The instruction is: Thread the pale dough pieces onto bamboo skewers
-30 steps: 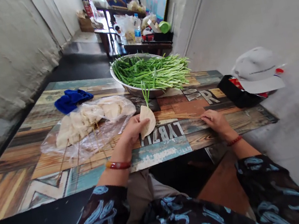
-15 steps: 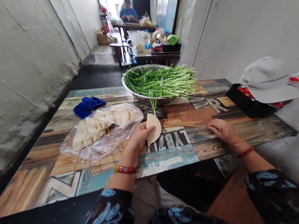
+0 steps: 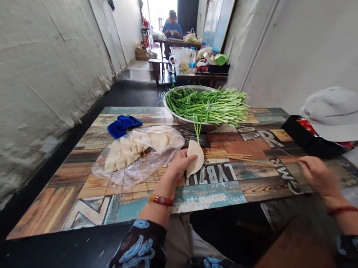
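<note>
My left hand (image 3: 181, 162) is closed on a pale, flat folded wrapper (image 3: 195, 157), and a few green stalks (image 3: 198, 130) stick out of its top. Farther right, near the table's front edge, my right hand (image 3: 319, 174) is slightly blurred, its fingers pinched on the end of a thin bamboo skewer (image 3: 273, 161) pointing left. More skewers (image 3: 232, 156) lie on the table between the hands. To the left of my left hand, several filled pale wrappers (image 3: 127, 151) on skewers rest on a clear plastic bag (image 3: 111, 179).
Behind the wrapper stands a metal bowl (image 3: 181, 120) heaped with chives (image 3: 211, 101). A blue cloth (image 3: 124, 125) lies at the back left of the patterned table (image 3: 206, 198). At right, a white cap (image 3: 333, 112) sits on a black box (image 3: 298, 132). A person (image 3: 172, 29) sits at a far table.
My right hand has moved right and toward me, drawing the skewer away from the others on the table. My left hand still holds the wrapper. The camera view has shifted slightly.
</note>
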A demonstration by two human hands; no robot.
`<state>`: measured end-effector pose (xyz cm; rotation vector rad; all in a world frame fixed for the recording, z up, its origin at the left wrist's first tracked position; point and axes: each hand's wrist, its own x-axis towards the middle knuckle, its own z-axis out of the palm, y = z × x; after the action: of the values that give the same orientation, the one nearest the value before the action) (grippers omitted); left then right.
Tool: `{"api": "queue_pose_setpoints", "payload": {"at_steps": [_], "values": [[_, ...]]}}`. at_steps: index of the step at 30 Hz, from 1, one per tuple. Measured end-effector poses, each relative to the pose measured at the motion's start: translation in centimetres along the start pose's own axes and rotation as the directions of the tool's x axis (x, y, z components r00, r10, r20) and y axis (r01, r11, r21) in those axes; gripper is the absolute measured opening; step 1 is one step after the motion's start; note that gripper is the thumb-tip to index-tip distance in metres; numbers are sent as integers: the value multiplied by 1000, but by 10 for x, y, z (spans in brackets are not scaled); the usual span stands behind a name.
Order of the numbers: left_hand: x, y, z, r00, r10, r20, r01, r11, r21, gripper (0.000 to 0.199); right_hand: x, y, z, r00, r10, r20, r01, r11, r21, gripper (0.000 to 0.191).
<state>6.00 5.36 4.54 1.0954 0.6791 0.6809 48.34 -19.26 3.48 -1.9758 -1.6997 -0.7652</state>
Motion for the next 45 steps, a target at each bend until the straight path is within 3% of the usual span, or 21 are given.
{"api": "queue_pose_setpoints", "payload": {"at_steps": [3, 7, 10, 13, 17, 21, 26, 30, 35, 40, 45], "values": [[-3, 2, 3, 1000, 23, 15, -24, 1000, 13, 34, -1, -16, -13, 991, 98, -89, -93, 994, 61, 21], [-12, 6, 7, 992, 119, -32, -121, 988, -96, 39, 24, -87, -20, 974, 223, -44, -195, 917, 348, 21], [-25, 14, 5, 961, 166, -220, -217, 948, -235, 40, 51, -152, -19, 954, 284, 92, -262, 651, 712, 24], [-41, 26, -3, 903, 180, -390, -318, 891, -325, 42, 75, -213, -14, 936, 273, 221, -311, 353, 882, 25], [-62, 39, -14, 857, 186, -481, -374, 866, -331, 44, 100, -282, -7, 914, 107, 391, -393, -7, 920, 31], [-71, 46, -18, 860, 205, -468, -370, 881, -294, 44, 123, -327, 2, 879, -103, 465, -477, -190, 858, 26], [-57, 54, -20, 826, 252, -503, -407, 885, -225, 41, 153, -344, 17, 857, -179, 483, -515, -286, 808, 16], [-29, 61, -22, 809, 258, -528, -417, 885, -207, 42, 161, -340, 30, 834, -254, 489, -550, -318, 772, 30], [-5, 62, -30, 824, 241, -513, -393, 895, -211, 44, 151, -332, 41, 776, -315, 547, -625, -260, 736, 28], [-6, 61, -38, 829, 288, -479, -418, 888, -190, 48, 145, -333, 39, 720, -349, 600, -687, -236, 687, 19], [-11, 63, -41, 838, 273, -472, -407, 890, -206, 47, 143, -337, 31, 631, -456, 627, -756, -182, 629, 47]]}}
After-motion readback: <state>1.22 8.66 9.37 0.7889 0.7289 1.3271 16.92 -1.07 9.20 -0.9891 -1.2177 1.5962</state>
